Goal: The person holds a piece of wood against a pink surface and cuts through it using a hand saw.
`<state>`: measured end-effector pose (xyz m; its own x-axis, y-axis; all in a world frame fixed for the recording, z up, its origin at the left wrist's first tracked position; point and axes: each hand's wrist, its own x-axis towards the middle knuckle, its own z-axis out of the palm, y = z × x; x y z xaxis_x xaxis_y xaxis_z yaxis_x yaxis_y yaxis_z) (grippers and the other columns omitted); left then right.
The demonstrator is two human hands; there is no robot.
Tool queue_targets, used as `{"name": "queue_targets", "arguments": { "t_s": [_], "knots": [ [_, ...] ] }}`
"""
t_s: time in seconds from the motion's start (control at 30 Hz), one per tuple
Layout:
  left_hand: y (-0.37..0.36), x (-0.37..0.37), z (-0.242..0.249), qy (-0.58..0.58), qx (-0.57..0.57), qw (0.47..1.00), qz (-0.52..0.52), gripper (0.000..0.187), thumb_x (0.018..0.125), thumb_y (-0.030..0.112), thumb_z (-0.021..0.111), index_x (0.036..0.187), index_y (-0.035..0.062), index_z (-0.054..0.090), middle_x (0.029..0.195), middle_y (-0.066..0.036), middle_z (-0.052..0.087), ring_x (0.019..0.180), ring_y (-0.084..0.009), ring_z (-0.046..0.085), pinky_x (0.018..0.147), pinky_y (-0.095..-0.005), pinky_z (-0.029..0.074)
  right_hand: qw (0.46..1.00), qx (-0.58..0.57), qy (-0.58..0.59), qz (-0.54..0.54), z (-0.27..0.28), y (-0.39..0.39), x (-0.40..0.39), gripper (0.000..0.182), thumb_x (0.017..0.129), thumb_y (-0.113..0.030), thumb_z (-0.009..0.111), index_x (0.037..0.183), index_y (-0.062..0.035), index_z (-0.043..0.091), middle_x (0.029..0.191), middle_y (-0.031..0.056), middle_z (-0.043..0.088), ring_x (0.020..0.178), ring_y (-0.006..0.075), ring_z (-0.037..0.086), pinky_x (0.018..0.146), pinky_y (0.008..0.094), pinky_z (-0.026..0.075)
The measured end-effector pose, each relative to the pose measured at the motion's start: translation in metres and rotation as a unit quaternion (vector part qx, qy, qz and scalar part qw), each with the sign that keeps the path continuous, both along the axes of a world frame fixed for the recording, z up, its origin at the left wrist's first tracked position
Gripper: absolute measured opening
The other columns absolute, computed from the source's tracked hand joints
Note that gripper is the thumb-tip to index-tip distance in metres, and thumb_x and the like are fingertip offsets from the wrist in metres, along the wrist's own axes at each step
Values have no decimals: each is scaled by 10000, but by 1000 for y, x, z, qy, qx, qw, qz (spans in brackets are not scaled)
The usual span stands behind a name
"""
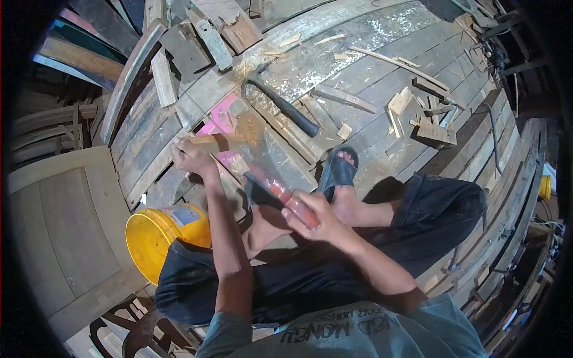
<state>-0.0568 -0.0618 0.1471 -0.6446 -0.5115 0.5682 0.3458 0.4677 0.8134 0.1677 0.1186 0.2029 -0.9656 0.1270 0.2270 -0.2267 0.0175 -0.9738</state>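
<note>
My left hand (pixel 190 156) is closed around one end of a short wooden piece (pixel 218 142), held low over a scuffed board. Wood dust (pixel 253 132) lies at the far end of the piece. In my right hand (pixel 315 216) is a red-handled tool (pixel 279 190), gripped by its handle and slanting up and left toward the wooden piece. Motion smears its front end, so I cannot tell its kind. Beyond my hands, a tool with a long black handle (pixel 289 113) rests on the boards. Part of a pink sheet (pixel 221 119) shows beside the wooden piece.
A yellow bucket (pixel 138 238) lies tipped beside my left knee. Wood blocks (pixel 230 30) are piled at the upper left. Offcuts (pixel 436 131) and shavings are scattered on the plank floor to the right. My sandalled foot (pixel 339 170) is close to the work spot.
</note>
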Motion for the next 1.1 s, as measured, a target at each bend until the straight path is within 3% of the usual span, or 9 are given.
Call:
{"name": "queue_targets", "arguments": {
  "t_s": [0.03, 0.07, 0.17, 0.27, 0.47, 0.77, 0.87, 1.0, 1.1],
  "knots": [
    [1, -3, -3, 13, -10, 1000, 15, 382, 968, 197, 439, 696, -68, 482, 603, -106, 488, 573, -193, 434, 548, -362, 384, 1000, -5, 18, -6, 8, -8, 2, 171, 788, -72, 699, 805, 6, 548, 559, 93, 457, 437, 209, 489, 434, 305, 357],
    [1, -4, -8, 3, 10, 1000, 6, 389, 970, 208, 435, 701, -67, 489, 592, -101, 487, 563, -192, 432, 542, -359, 383, 996, -7, -49, 73, 21, -3, 8, 203, 794, -105, 679, 937, -6, 573, 711, 155, 586, 619, 336, 614, 550, 362, 461],
    [9, 2, -5, -13, 53, 998, 7, 434, 972, 250, 418, 683, -59, 514, 538, -75, 479, 513, -178, 410, 508, -342, 367, 995, 17, -15, 100, 29, -9, 7, 206, 778, -103, 696, 879, 2, 550, 702, 166, 575, 630, 381, 601, 532, 406, 439],
    [11, -2, -8, -1, 40, 999, 14, 436, 971, 248, 417, 677, -59, 515, 537, -76, 479, 513, -177, 412, 505, -340, 364, 996, -8, 10, 89, 33, -14, 7, 178, 779, -41, 686, 880, 26, 556, 544, 119, 459, 438, 300, 521, 430, 350, 373],
    [10, -2, -9, 0, 22, 1000, 13, 440, 968, 244, 414, 665, -59, 516, 534, -77, 479, 512, -174, 418, 499, -336, 358, 988, -4, -3, 156, 29, -15, 19, 323, 728, -83, 685, 1015, -10, 556, 749, 132, 542, 697, 354, 597, 616, 413, 469],
    [-10, -18, -12, 1, -1, 1000, 26, 437, 956, 207, 406, 621, -56, 503, 520, -77, 472, 499, -164, 421, 479, -322, 337, 979, 12, -80, 184, 10, -7, 31, 397, 697, -72, 668, 1081, -43, 573, 882, 156, 613, 770, 367, 614, 689, 417, 485],
    [5, -9, -10, 32, -34, 999, 3, 413, 949, 182, 404, 626, -56, 500, 513, -79, 461, 489, -161, 412, 475, -320, 325, 977, -33, -57, 201, 12, -9, 11, 416, 715, -66, 659, 1116, -31, 552, 872, 159, 609, 752, 376, 612, 643, 388, 488],
    [11, -9, -4, 22, 7, 1000, -11, 400, 934, 152, 409, 585, -37, 457, 502, -83, 448, 479, -163, 411, 477, -324, 325, 980, -9, -63, 188, -8, -14, -18, 206, 776, -93, 649, 914, -17, 516, 742, 163, 559, 655, 382, 555, 571, 381, 451],
    [-6, -16, -13, 49, -35, 998, -5, 392, 923, 147, 401, 579, -36, 447, 521, -84, 456, 499, -186, 413, 495, -352, 332, 980, -38, -71, 180, 7, -14, 5, 247, 769, -83, 648, 983, -19, 543, 764, 158, 570, 670, 386, 567, 586, 382, 455]
  ]
}}
